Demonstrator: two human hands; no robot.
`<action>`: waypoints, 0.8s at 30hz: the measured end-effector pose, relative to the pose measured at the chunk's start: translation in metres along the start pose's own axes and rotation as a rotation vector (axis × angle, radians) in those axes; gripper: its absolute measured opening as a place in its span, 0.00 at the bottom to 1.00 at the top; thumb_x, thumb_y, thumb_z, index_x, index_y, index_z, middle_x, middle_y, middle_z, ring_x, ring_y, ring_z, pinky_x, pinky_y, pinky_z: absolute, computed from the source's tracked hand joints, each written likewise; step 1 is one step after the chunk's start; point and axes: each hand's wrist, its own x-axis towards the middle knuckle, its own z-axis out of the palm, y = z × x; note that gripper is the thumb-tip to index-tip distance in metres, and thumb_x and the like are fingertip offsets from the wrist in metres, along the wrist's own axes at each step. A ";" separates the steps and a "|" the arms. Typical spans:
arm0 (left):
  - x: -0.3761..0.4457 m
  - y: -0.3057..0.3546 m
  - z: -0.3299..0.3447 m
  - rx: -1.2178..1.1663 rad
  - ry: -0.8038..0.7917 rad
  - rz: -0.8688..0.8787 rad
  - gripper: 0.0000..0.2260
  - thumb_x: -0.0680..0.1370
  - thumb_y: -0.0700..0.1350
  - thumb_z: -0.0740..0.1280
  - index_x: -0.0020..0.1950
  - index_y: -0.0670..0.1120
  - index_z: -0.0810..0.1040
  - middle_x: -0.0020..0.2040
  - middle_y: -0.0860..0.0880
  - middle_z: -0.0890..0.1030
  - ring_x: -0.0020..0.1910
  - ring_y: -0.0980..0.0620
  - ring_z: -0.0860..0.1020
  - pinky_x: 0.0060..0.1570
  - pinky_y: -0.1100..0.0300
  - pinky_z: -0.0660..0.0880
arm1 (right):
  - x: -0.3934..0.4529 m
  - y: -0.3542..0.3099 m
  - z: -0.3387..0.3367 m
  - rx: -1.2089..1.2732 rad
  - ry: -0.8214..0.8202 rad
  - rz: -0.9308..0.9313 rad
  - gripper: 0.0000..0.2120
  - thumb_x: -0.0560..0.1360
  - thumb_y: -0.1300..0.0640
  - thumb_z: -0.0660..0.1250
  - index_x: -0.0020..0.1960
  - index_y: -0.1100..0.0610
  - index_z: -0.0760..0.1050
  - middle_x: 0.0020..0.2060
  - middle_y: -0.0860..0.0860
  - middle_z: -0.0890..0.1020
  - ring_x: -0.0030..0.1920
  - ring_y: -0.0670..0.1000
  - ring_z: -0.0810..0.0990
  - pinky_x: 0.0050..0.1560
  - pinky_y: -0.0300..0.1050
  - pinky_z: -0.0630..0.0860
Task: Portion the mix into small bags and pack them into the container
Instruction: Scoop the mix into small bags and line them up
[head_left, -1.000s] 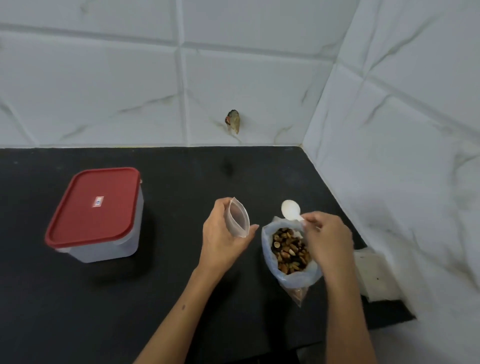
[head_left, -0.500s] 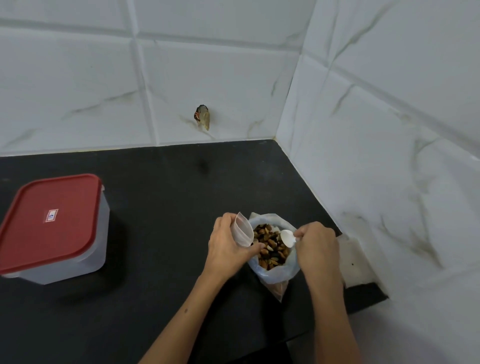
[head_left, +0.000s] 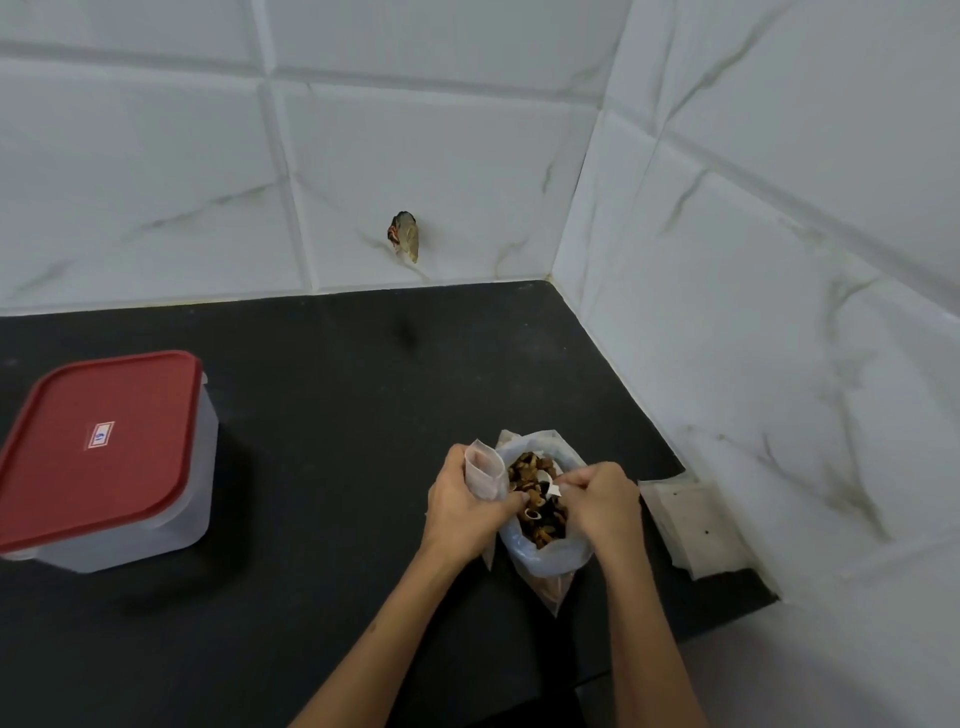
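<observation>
A large clear bag (head_left: 545, 556) with its top rolled down stands on the black counter, full of brown nut mix (head_left: 537, 496). My left hand (head_left: 462, 506) holds a small empty clear bag (head_left: 484, 473) upright, mouth open, touching the big bag's left rim. My right hand (head_left: 602, 501) grips a white plastic spoon (head_left: 550, 488) whose bowl is dug into the mix. A translucent square container (head_left: 130, 519) with a red lid (head_left: 98, 447) shut on it sits at the left.
White tiled walls meet in a corner behind and run close along the right. A stack of flat clear bags (head_left: 691, 525) lies by the right wall. A small torn scrap (head_left: 404, 236) sticks on the back wall. The counter's front edge (head_left: 675, 644) is near my arms.
The spoon came down from above the big bag into the mix. My left hand brought the small bag rightward against the big bag's rim. The view shifted right.
</observation>
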 end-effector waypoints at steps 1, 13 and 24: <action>0.000 0.000 0.001 0.004 -0.002 -0.001 0.23 0.63 0.41 0.80 0.53 0.46 0.74 0.45 0.49 0.81 0.45 0.50 0.80 0.47 0.56 0.76 | 0.003 0.004 -0.001 0.080 -0.020 0.033 0.09 0.76 0.63 0.65 0.53 0.56 0.81 0.48 0.49 0.80 0.50 0.47 0.78 0.49 0.41 0.75; -0.012 0.014 0.003 0.141 0.015 -0.034 0.21 0.67 0.42 0.76 0.53 0.49 0.70 0.45 0.53 0.77 0.45 0.54 0.78 0.45 0.55 0.79 | 0.006 0.008 -0.014 0.202 -0.184 0.097 0.10 0.76 0.65 0.63 0.48 0.56 0.82 0.44 0.52 0.80 0.48 0.49 0.76 0.50 0.45 0.73; -0.016 0.026 0.004 0.258 0.093 0.008 0.30 0.64 0.59 0.77 0.58 0.48 0.69 0.54 0.52 0.72 0.54 0.53 0.74 0.52 0.52 0.77 | -0.003 0.010 -0.022 0.311 -0.235 0.106 0.10 0.77 0.64 0.63 0.50 0.55 0.81 0.39 0.53 0.79 0.40 0.47 0.74 0.40 0.40 0.69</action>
